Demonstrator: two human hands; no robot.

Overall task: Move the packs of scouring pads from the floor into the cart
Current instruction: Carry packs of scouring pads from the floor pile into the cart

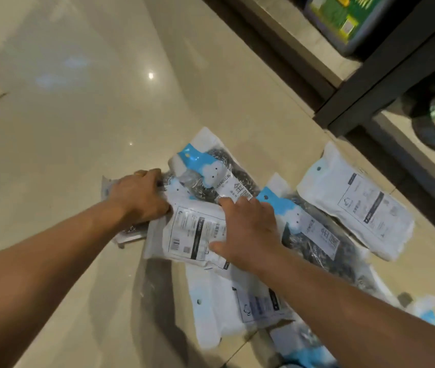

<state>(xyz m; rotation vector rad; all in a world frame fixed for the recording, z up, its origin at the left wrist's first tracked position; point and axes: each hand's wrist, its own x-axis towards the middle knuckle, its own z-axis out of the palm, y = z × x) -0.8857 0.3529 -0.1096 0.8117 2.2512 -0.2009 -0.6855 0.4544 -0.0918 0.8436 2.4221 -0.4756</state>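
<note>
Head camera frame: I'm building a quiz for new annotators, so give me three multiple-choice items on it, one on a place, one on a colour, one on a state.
1. Where do the white plastic packs of steel scouring pads lie?
A. on the glossy beige tiled floor
B. in a cart
C. on a shelf

2. What colour is the header on the pack showing its front face?
A. red
B. light blue
C. yellow

3. What is the right hand doing?
A. hanging idle
B. pointing at the shelf
C. resting on a pack with a printed label

Answers: 1 A, the packs are spread on the floor; 2 B, a blue header with a white cloud; 3 C, its fingers lie spread over that pack, while the left hand grips another beside it.
</note>
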